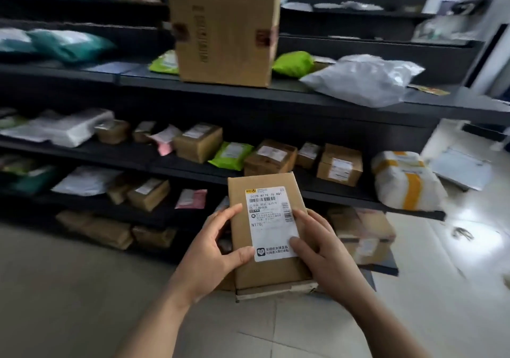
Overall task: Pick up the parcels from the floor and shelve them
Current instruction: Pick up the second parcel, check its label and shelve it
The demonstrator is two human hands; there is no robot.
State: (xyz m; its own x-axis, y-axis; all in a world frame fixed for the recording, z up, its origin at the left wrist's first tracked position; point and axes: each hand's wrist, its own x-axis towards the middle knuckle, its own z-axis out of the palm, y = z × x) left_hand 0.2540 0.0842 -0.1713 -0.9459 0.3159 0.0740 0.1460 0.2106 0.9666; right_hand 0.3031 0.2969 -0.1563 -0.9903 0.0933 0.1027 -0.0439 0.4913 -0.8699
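A flat brown cardboard parcel [265,192] with a white shipping label is held up in front of me, label facing me. My left hand [212,250] grips its left edge, thumb on the label's lower corner. My right hand [320,247] grips the right edge, thumb on the label. Behind it stands a dark shelf unit [248,95] with several tiers full of parcels.
A tall cardboard box [223,26] stands on the upper shelf beside a grey plastic mailer [364,79] and green bags. Small boxes line the middle shelf [339,164]. A white and yellow bag [405,181] overhangs the shelf's right end. Pale tiled floor [82,288] lies below.
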